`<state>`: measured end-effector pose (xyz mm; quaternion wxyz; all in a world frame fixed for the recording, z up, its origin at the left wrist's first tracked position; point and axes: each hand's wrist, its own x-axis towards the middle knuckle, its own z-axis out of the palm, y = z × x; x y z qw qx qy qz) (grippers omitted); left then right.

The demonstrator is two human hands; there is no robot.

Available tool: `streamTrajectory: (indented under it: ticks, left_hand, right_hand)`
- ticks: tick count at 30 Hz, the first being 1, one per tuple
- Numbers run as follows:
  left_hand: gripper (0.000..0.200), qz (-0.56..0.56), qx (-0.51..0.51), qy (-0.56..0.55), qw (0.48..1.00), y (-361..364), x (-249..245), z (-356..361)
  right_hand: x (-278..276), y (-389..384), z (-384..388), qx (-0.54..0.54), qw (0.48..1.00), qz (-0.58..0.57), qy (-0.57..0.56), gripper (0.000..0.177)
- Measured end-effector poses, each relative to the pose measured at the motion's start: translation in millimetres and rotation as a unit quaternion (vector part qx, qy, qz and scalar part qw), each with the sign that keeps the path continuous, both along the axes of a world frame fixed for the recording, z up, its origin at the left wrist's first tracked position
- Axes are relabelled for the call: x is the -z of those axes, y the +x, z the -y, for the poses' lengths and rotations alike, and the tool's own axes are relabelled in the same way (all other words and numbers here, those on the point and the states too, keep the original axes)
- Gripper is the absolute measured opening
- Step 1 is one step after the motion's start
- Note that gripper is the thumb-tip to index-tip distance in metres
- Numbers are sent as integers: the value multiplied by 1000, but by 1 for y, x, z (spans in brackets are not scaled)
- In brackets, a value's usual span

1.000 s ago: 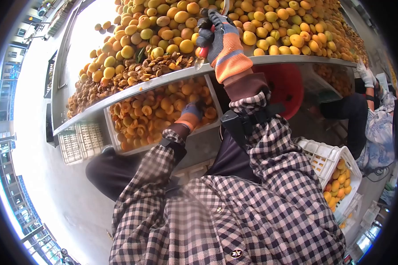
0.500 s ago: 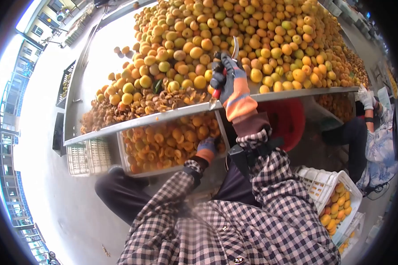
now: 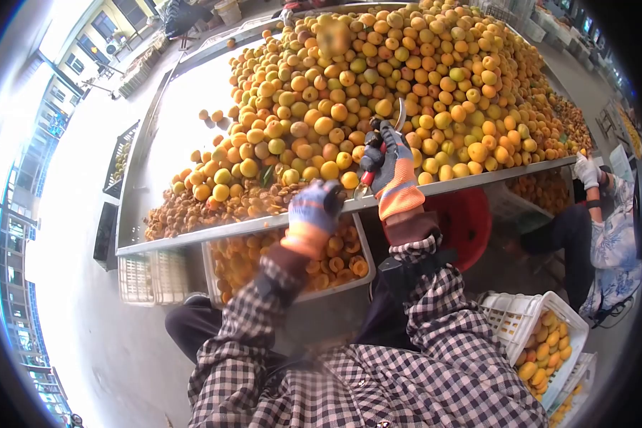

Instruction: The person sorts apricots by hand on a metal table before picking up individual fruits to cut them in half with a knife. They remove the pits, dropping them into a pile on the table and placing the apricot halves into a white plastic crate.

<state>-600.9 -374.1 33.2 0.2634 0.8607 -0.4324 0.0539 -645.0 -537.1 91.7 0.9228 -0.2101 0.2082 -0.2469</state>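
Observation:
My right hand (image 3: 394,160), in a grey and orange glove, is closed around a red-handled cutting tool (image 3: 401,115) with a curved metal blade pointing up. It is above the table's near rim, in front of the piled apricots (image 3: 321,125). My left hand (image 3: 314,208), gloved and smeared by motion, is over the rim by a heap of brown pits and scraps (image 3: 214,214); whether it holds anything does not show. Beneath it, partly hidden by my left arm, a white crate (image 3: 367,246) contains halved apricots (image 3: 342,264).
The metal table rim (image 3: 264,223) runs across in front of me. Below it are a red tub (image 3: 471,221) and a white basket (image 3: 150,274). A tilted white crate (image 3: 503,314) of apricots stands at right, near another person (image 3: 610,228) with a white-gloved hand.
My left hand has risen from the halved apricots in the crate to above the table rim. My right hand still grips the cutting tool. The camera view has shifted slightly.

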Motion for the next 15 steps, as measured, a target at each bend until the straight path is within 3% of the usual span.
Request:
streamTrajectory:
  ticks: [1, 3, 4, 5, 6, 9, 15]
  left_hand:
    - [38, 31, -27, 29, 999, 19, -5, 10]
    - [40, 139, -60, 187, 970, 48, -4, 35]
    - [53, 125, -86, 250, 956, 47, -14, 46]
    - [46, 189, -104, 265, 940, 59, 10, 56]
    - [39, 156, -87, 302, 937, 61, 8, 60]
    - [28, 150, -74, 328, 930, 59, 6, 66]
    - [43, 89, -79, 266, 957, 59, 0, 58]
  right_hand:
    - [7, 1, 2, -30, 998, 40, 24, 16]
    - [12, 3, 3, -42, 998, 28, 44, 13]
    - [22, 8, 6, -43, 997, 44, 40, 13]
    - [31, 13, 10, -43, 997, 61, 37, 13]
    - [33, 15, 12, -43, 997, 57, 28, 14]
    - [25, 10, 11, -27, 999, 34, 12, 14]
    - [28, 12, 6, -31, 999, 32, 27, 17]
